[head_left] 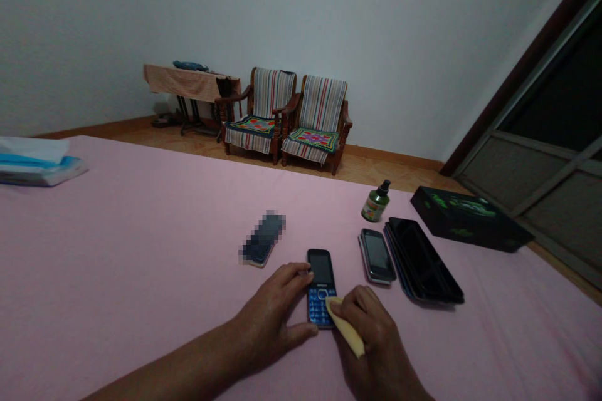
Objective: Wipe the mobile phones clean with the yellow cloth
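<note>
A blue and black keypad mobile phone (322, 288) lies face up on the pink cloth, its screen end pointing away from me. My left hand (275, 310) braces it from the left, fingertips on the upper left edge and thumb at the bottom corner. Pinched in my right hand (369, 326) is a folded yellow cloth (348, 333), whose tip touches the right side of the keypad. Left of and beyond this phone lies another phone (263, 238), partly pixelated.
On the right are a small stack of phones (377, 255), a stack of black tablets (426, 263), a green spray bottle (375, 202) and a black box (470, 219). Papers (37, 163) lie at the far left. Two armchairs (313, 119) and a draped table (188, 81) stand beyond the pink surface.
</note>
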`<state>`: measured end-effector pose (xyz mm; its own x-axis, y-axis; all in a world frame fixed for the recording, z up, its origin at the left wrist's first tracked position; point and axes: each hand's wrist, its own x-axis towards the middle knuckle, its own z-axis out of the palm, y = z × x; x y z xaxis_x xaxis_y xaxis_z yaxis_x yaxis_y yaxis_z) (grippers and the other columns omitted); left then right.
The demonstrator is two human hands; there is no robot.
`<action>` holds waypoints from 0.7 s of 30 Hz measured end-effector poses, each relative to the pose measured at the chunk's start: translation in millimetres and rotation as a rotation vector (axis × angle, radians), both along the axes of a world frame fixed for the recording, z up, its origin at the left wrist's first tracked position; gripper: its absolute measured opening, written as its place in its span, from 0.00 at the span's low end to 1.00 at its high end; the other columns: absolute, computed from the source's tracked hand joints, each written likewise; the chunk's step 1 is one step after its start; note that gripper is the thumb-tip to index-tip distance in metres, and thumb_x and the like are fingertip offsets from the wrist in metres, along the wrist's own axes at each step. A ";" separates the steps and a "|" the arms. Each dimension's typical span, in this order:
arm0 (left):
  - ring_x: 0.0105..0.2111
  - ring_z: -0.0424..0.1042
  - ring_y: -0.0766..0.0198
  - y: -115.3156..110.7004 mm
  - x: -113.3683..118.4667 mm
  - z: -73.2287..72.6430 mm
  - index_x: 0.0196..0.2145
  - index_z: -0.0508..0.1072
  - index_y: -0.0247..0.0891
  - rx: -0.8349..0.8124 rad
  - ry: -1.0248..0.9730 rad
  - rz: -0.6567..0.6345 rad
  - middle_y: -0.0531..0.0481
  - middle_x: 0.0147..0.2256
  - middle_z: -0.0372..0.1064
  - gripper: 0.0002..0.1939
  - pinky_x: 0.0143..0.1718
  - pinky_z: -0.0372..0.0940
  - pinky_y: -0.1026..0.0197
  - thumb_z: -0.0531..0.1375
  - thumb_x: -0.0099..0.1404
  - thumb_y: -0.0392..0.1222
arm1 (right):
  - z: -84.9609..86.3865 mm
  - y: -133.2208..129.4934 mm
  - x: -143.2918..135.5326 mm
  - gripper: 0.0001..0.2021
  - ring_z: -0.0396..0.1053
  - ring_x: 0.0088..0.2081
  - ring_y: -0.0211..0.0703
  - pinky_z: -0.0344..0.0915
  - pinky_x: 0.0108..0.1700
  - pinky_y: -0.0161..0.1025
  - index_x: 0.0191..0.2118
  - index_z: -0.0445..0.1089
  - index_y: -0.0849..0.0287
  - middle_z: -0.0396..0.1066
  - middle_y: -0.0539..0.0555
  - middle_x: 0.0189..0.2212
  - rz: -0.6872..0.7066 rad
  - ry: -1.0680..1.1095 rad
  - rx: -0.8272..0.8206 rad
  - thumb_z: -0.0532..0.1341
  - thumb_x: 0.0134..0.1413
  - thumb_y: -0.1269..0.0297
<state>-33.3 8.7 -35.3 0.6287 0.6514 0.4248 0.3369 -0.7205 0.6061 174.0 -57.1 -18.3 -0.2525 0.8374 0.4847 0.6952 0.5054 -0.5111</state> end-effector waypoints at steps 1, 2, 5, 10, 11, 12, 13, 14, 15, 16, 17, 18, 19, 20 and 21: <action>0.59 0.60 0.45 -0.1 0.6 1.2 0.60 0.56 0.45 0.005 -0.003 -0.003 0.37 0.59 0.57 0.37 0.57 0.62 0.43 0.68 0.59 0.41 | 0.8 -2.1 -1.3 0.12 0.64 0.33 0.46 0.60 0.31 0.40 0.35 0.70 0.61 0.63 0.55 0.29 0.010 -0.006 0.008 0.54 0.53 0.82; 0.58 0.60 0.46 -0.3 1.2 2.8 0.60 0.55 0.46 0.013 -0.010 -0.008 0.37 0.59 0.57 0.36 0.57 0.62 0.43 0.68 0.59 0.41 | 1.4 -3.9 -2.5 0.10 0.64 0.32 0.46 0.59 0.30 0.39 0.33 0.70 0.61 0.63 0.54 0.28 0.028 -0.008 0.016 0.55 0.53 0.81; 0.57 0.61 0.47 -1.7 2.9 9.8 0.60 0.55 0.44 0.042 -0.023 0.005 0.37 0.58 0.57 0.35 0.56 0.63 0.45 0.67 0.60 0.41 | 2.9 -6.2 -5.7 0.09 0.65 0.30 0.45 0.59 0.30 0.39 0.31 0.71 0.59 0.65 0.54 0.26 0.087 0.037 0.015 0.57 0.53 0.78; 0.44 0.67 0.46 -6.5 5.9 25.8 0.45 0.70 0.37 0.013 0.153 0.174 0.40 0.43 0.66 0.25 0.45 0.66 0.44 0.69 0.56 0.53 | 7.1 -3.9 -6.7 0.11 0.69 0.33 0.44 0.64 0.33 0.37 0.30 0.73 0.58 0.67 0.53 0.28 0.005 0.228 -0.145 0.56 0.54 0.79; 0.42 0.67 0.47 -7.4 6.8 28.7 0.42 0.71 0.36 0.000 0.182 0.173 0.41 0.41 0.66 0.23 0.43 0.66 0.45 0.69 0.56 0.53 | 7.7 -3.3 -6.5 0.11 0.69 0.33 0.43 0.65 0.33 0.37 0.30 0.73 0.58 0.68 0.53 0.28 0.000 0.249 -0.176 0.56 0.54 0.79; 0.41 0.66 0.47 -8.1 7.6 31.2 0.41 0.72 0.36 -0.013 0.193 0.160 0.42 0.40 0.66 0.20 0.42 0.66 0.46 0.68 0.57 0.53 | 8.0 -2.8 -6.5 0.11 0.70 0.33 0.43 0.65 0.33 0.36 0.30 0.74 0.58 0.69 0.54 0.29 0.004 0.266 -0.197 0.56 0.54 0.79; 0.41 0.66 0.48 -8.6 8.4 33.4 0.41 0.73 0.37 -0.026 0.189 0.143 0.42 0.40 0.66 0.18 0.43 0.65 0.47 0.68 0.58 0.51 | 8.0 -2.3 -6.7 0.11 0.70 0.33 0.42 0.66 0.33 0.36 0.30 0.74 0.58 0.69 0.54 0.29 0.019 0.281 -0.212 0.56 0.53 0.79; 0.42 0.66 0.49 -8.8 9.1 35.0 0.42 0.73 0.37 -0.039 0.169 0.131 0.42 0.41 0.66 0.16 0.43 0.65 0.48 0.67 0.60 0.49 | 7.8 -1.8 -7.2 0.12 0.70 0.32 0.42 0.66 0.33 0.35 0.31 0.75 0.58 0.70 0.54 0.30 0.034 0.299 -0.218 0.57 0.53 0.80; 0.42 0.66 0.50 -8.8 9.6 36.3 0.42 0.73 0.38 -0.055 0.142 0.123 0.43 0.41 0.66 0.14 0.44 0.65 0.49 0.66 0.61 0.47 | 7.4 -1.4 -8.0 0.12 0.71 0.32 0.42 0.66 0.33 0.35 0.31 0.75 0.58 0.70 0.54 0.30 0.046 0.322 -0.220 0.57 0.52 0.80; 0.43 0.66 0.50 -8.6 10.1 37.1 0.43 0.73 0.39 -0.073 0.113 0.121 0.43 0.41 0.66 0.12 0.45 0.65 0.50 0.65 0.62 0.45 | 7.0 -1.0 -9.2 0.12 0.71 0.32 0.42 0.66 0.33 0.35 0.32 0.75 0.58 0.70 0.54 0.30 0.051 0.351 -0.219 0.57 0.52 0.80; 0.43 0.66 0.51 -8.3 10.5 37.4 0.43 0.74 0.39 -0.092 0.083 0.124 0.44 0.41 0.67 0.12 0.45 0.65 0.50 0.63 0.63 0.45 | 6.6 -0.6 -10.5 0.12 0.71 0.32 0.42 0.66 0.32 0.34 0.32 0.76 0.58 0.70 0.54 0.30 0.053 0.384 -0.220 0.57 0.52 0.80; 0.42 0.67 0.52 -8.1 11.1 37.2 0.44 0.74 0.40 -0.117 0.053 0.124 0.45 0.40 0.67 0.11 0.44 0.65 0.51 0.62 0.64 0.45 | 6.3 -0.3 -12.1 0.12 0.71 0.32 0.42 0.66 0.32 0.34 0.32 0.76 0.58 0.70 0.53 0.29 0.055 0.417 -0.224 0.58 0.52 0.80; 0.41 0.67 0.52 -7.9 11.8 36.6 0.46 0.74 0.41 -0.150 0.014 0.117 0.46 0.39 0.68 0.12 0.43 0.65 0.52 0.61 0.65 0.45 | 6.2 0.0 -13.7 0.12 0.71 0.32 0.41 0.66 0.32 0.34 0.32 0.76 0.58 0.70 0.53 0.29 0.060 0.445 -0.229 0.58 0.51 0.80; 0.39 0.68 0.53 -7.9 12.7 35.5 0.48 0.73 0.41 -0.193 -0.035 0.097 0.46 0.38 0.70 0.13 0.42 0.66 0.53 0.60 0.66 0.45 | 6.2 0.2 -15.2 0.11 0.72 0.31 0.41 0.66 0.31 0.34 0.32 0.76 0.59 0.70 0.53 0.29 0.069 0.463 -0.238 0.58 0.51 0.80; 0.39 0.69 0.55 -7.8 13.5 34.2 0.51 0.71 0.41 -0.241 -0.090 0.068 0.47 0.38 0.71 0.15 0.42 0.66 0.54 0.59 0.67 0.44 | 6.5 0.4 -16.3 0.11 0.72 0.31 0.41 0.66 0.31 0.34 0.31 0.76 0.59 0.71 0.53 0.29 0.081 0.470 -0.248 0.59 0.50 0.80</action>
